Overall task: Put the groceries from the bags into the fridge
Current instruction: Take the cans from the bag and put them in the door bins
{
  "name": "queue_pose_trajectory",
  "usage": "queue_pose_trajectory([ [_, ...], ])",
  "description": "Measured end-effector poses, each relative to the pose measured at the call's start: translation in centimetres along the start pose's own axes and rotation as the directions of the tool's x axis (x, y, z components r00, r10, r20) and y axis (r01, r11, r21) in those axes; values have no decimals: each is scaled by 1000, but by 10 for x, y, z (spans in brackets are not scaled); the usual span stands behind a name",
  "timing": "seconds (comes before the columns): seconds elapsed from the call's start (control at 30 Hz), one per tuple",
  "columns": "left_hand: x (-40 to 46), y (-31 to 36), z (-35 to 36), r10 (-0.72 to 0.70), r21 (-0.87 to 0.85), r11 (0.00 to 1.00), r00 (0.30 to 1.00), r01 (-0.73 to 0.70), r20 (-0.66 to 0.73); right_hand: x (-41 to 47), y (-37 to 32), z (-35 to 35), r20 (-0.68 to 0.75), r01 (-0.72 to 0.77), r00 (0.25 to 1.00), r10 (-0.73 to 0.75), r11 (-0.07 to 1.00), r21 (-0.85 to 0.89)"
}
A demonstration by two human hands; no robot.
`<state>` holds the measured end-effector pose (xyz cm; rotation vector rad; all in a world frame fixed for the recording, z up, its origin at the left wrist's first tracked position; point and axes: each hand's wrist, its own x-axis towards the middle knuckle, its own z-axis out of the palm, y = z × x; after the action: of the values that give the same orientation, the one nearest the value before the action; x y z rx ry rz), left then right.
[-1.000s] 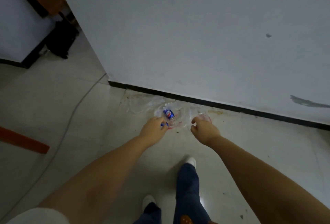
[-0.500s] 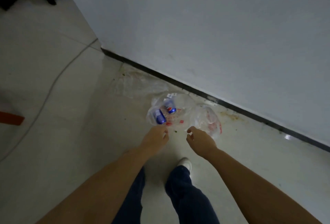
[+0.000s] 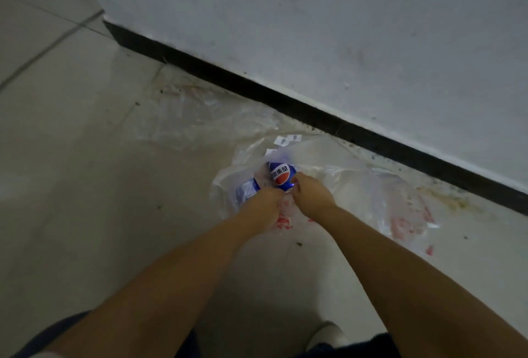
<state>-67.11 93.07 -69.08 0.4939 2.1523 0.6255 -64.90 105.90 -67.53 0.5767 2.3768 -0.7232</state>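
Can point(image 3: 281, 176) in bag point(image 3: 343, 186) on floor, long axis near-far; right hand point(image 3: 313, 196) fingers clamp it; left hand point(image 3: 264, 200) fingers pinch bag.

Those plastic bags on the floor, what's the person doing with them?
A person is bending over clear plastic bags lying on the floor by the wall. Both hands are at the mouth of one bag: the right hand is on a blue cola can, and the left hand is at the bag beside a second blue can. Exactly how the fingers hold is hard to see. Both cans are in the bag, and no fridge is in view.
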Motion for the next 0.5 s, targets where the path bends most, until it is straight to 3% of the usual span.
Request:
queue_pose_trajectory([
  [0.07, 41, -31, 7, 46, 331, 940, 992, -84, 119, 38, 3, 3, 25, 2, 1000, 0, 999, -52],
  [0.13, 71, -57, 9, 116, 625, 738, 960, -255, 256, 69, 6, 8, 120, -63, 991, 61, 998, 9],
  [0.23, 88, -78, 13, 105, 839, 396, 926, -373, 362, 105, 13, 37, 106, 6, 994, -12, 999, 54],
  [0.3, 80, -76, 16, 67, 884, 274, 925, -378, 375, 110, 22, 59, 77, -50, 996, 50, 999, -9],
  [0.37, 75, -78, 21, 101, 902, 228, 930, -367, 353, 108, 28, 70, 24, -94, 995, 95, 995, -23],
  [0.5, 76, -91, 22, 145, 893, 259, 928, -369, 342, 121, 32, 87, 83, -84, 992, 94, 990, -117],
])
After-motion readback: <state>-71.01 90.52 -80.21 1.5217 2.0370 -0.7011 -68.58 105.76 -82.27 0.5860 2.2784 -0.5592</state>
